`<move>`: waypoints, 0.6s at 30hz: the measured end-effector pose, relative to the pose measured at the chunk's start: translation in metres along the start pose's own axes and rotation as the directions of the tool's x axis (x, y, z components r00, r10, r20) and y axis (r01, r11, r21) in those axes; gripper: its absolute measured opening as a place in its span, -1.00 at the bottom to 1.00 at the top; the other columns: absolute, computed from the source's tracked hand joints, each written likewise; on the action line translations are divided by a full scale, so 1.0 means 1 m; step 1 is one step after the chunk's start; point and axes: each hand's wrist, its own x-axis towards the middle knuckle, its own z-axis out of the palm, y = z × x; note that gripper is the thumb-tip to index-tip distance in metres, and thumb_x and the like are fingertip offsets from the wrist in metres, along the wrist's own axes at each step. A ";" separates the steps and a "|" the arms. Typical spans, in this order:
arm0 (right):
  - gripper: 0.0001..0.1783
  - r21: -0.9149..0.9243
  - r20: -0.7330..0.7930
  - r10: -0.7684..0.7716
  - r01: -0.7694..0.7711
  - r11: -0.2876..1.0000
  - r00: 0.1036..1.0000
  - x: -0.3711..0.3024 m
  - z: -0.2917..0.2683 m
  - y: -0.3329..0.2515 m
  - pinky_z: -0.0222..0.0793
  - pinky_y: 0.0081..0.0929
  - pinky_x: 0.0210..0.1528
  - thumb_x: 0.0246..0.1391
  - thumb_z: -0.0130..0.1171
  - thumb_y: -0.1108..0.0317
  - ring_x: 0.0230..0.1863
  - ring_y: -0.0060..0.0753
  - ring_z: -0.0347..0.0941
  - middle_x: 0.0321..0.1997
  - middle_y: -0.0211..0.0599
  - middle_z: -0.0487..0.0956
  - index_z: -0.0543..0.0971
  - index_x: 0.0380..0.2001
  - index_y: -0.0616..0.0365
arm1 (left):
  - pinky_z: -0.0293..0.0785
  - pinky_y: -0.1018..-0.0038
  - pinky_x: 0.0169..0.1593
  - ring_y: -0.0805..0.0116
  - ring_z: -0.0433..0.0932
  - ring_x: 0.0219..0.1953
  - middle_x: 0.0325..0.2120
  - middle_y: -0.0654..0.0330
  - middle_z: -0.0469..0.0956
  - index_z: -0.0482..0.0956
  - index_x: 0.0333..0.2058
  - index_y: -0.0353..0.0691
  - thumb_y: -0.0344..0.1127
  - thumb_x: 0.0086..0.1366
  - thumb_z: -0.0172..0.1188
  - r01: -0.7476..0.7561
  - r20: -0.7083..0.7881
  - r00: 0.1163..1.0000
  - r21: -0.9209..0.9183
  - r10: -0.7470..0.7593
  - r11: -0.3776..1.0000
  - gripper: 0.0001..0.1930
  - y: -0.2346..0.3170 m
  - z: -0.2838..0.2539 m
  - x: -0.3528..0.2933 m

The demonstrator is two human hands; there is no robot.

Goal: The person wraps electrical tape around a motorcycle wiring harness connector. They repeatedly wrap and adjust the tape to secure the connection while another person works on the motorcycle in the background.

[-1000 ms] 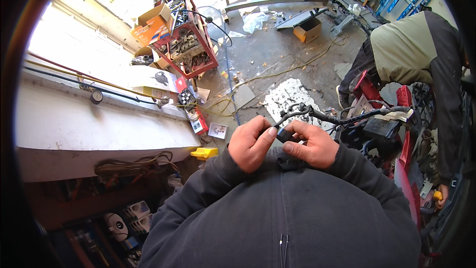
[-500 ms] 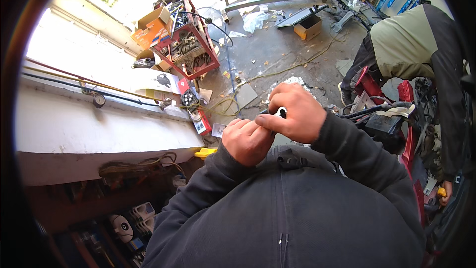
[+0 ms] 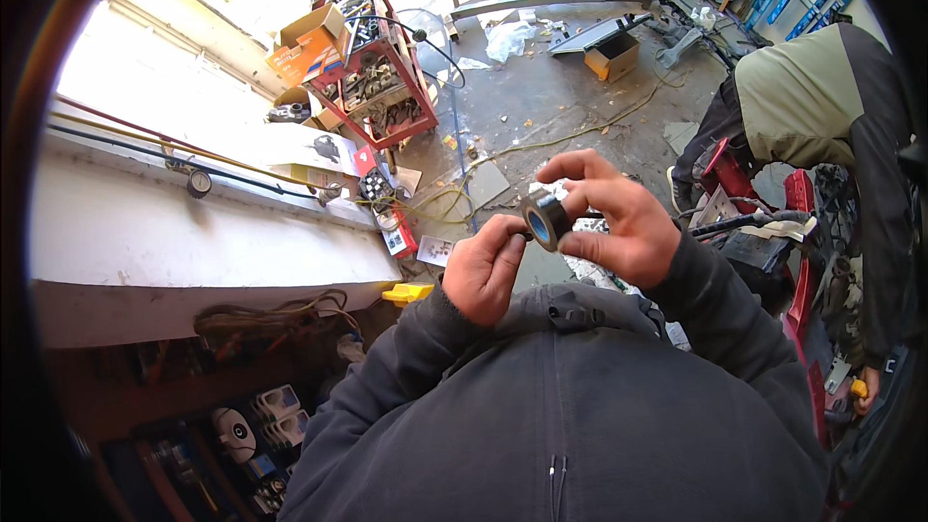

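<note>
A roll of tape (image 3: 552,208) was held on edge above the front of a dark fabric jacket (image 3: 628,406): a short, thick ring, its outer band black and smooth with a slight sheen, its core lined in blue. It was pinched in the right hand's (image 3: 623,227) grip, between thumb and fingers, with the forefinger lifted clear. The left hand's (image 3: 483,271) grip was pressed together, thumb against forefinger, on what seemed to be a dark strand (image 3: 528,236), mostly hidden at the fingertips. Beyond the right wrist, a rounded black wiring bundle (image 3: 742,223) was seen, near glossy red bodywork (image 3: 799,193).
</note>
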 end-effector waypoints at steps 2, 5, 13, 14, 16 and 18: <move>-0.68 -0.152 0.022 -0.140 0.142 0.978 0.990 -0.009 0.002 0.002 0.23 0.13 0.59 0.04 0.62 0.49 0.53 0.16 0.40 0.49 0.00 0.42 0.72 -0.14 0.13 | 0.49 0.44 -0.21 0.53 0.54 -0.31 -0.36 0.28 0.57 0.56 0.02 -0.28 -0.38 0.69 0.09 0.075 0.058 0.996 -0.137 -0.067 0.988 -0.87 -0.003 -0.001 0.004; -0.64 -0.514 0.103 -0.320 0.325 0.794 0.942 -0.022 0.004 0.010 0.35 0.12 0.52 -0.05 0.59 0.49 0.52 0.20 0.37 0.43 -0.07 0.49 0.75 -0.13 0.07 | 0.44 0.43 -0.30 0.48 0.47 -0.42 -0.46 0.30 0.53 0.57 -0.05 -0.33 -0.33 0.69 0.11 0.186 0.086 0.982 -0.231 -0.170 0.955 -0.83 -0.008 -0.007 0.011; -0.69 -0.352 -0.088 -0.188 0.146 0.924 0.978 -0.035 0.012 0.019 0.50 0.00 0.39 0.07 0.40 0.58 0.31 0.22 0.56 0.35 -0.02 0.56 0.73 -0.08 0.17 | 0.41 0.45 -0.38 0.47 0.44 -0.53 -0.57 0.28 0.45 0.58 -0.24 -0.23 -0.35 0.36 0.59 -0.096 0.045 0.995 0.322 0.086 0.942 -0.72 -0.004 -0.003 0.017; -0.73 -0.316 -0.146 -0.187 0.133 0.939 0.972 -0.030 0.010 0.020 0.57 -0.10 0.22 0.16 0.39 0.53 0.11 0.16 0.63 0.15 0.01 0.63 0.70 -0.05 0.23 | 0.49 0.14 -0.41 -0.12 0.60 -0.49 -0.51 0.03 0.61 0.56 -0.31 -0.16 -0.30 0.31 0.56 -0.227 -0.004 0.968 0.410 0.251 0.883 -0.73 -0.004 0.002 0.019; -0.79 -0.305 -0.195 -0.087 0.024 0.952 0.977 -0.018 0.009 0.021 0.56 -0.12 0.16 0.23 0.39 0.47 0.05 0.04 0.64 0.07 0.00 0.66 0.70 -0.08 0.26 | 0.50 0.12 -0.41 -0.11 0.63 -0.47 -0.52 0.05 0.61 0.55 -0.34 -0.15 -0.30 0.28 0.56 -0.320 0.003 0.930 0.494 0.367 0.808 -0.72 -0.004 0.010 0.022; -0.73 -0.263 -0.230 0.014 -0.075 0.962 0.973 -0.001 0.012 0.025 0.54 -0.17 0.04 0.35 0.39 0.25 -0.04 -0.08 0.63 -0.11 -0.05 0.69 0.73 -0.13 0.29 | 0.52 0.11 -0.40 -0.04 0.65 -0.46 -0.53 0.12 0.60 0.52 -0.40 -0.12 -0.30 0.25 0.54 -0.421 0.039 0.862 0.608 0.505 0.673 -0.72 -0.005 0.017 0.024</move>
